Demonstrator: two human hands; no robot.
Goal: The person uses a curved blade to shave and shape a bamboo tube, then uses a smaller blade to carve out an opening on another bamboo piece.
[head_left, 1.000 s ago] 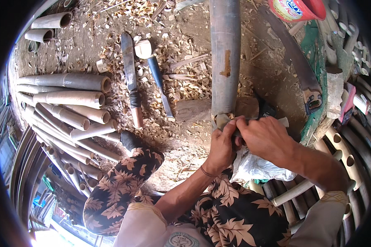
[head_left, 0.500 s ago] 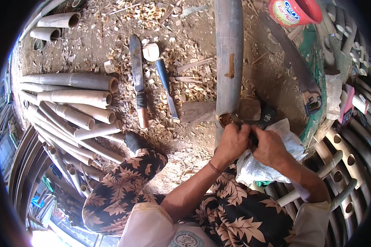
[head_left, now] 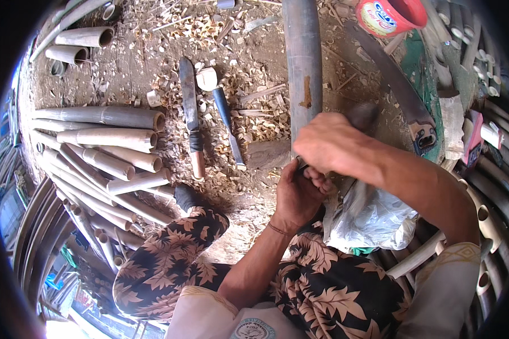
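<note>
A long grey bamboo pole (head_left: pixel 303 62) runs from the top of the view down to my hands. My left hand (head_left: pixel 297 194) grips its near end from below, fingers curled around it. My right hand (head_left: pixel 329 146) is closed over the same end from above; a small metal tip shows between the two hands, but the tool itself is hidden. The pole's cut end is covered by my hands.
A large knife (head_left: pixel 190 116) and a blue-handled chisel (head_left: pixel 228 124) lie on the shaving-strewn ground. Cut bamboo tubes (head_left: pixel 102 144) are stacked at left. A curved saw blade (head_left: pixel 398 93), a red cup (head_left: pixel 391 14) and a white plastic bag (head_left: pixel 373 217) sit at right.
My right hand has risen and moved over the pole's end, with the forearm now crossing the view. The view has shifted slightly closer to the pole.
</note>
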